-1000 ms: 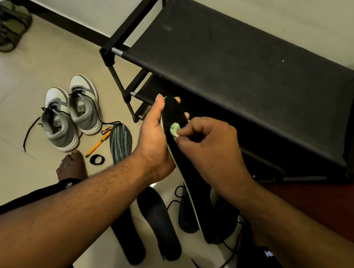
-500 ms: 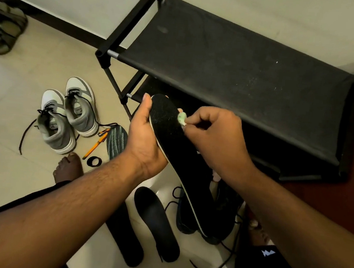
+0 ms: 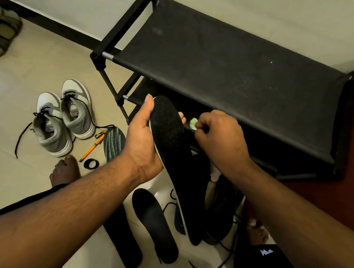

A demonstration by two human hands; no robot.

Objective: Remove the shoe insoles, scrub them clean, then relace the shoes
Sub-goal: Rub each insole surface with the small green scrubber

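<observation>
Scrubbing is the step in hand, as I judge it. The left hand (image 3: 143,139) grips the long black foam insole (image 3: 170,146) near its toe end, thumb along one edge and fingertips curled round the other, holding it tilted in the air above the floor. The right hand (image 3: 219,138) is curled tight, pinching a small pale green scrubbing pad (image 3: 193,122) just beside the insole's right edge, apart from the dark surface at this instant.

To do it well, the pad should come onto the speckled toe area and work down toward the heel in short strokes, while the left hand braces the foam from behind so it does not flex away.

Two more black insoles (image 3: 154,224) lie on the tiled floor below, with a dark shoe (image 3: 218,213) and loose laces beside them. A green-patterned insole (image 3: 114,144) lies near the grey-and-white sneakers (image 3: 65,118), just beside an orange pen (image 3: 90,149). A black fabric shoe rack (image 3: 231,74) stands against the wall.
</observation>
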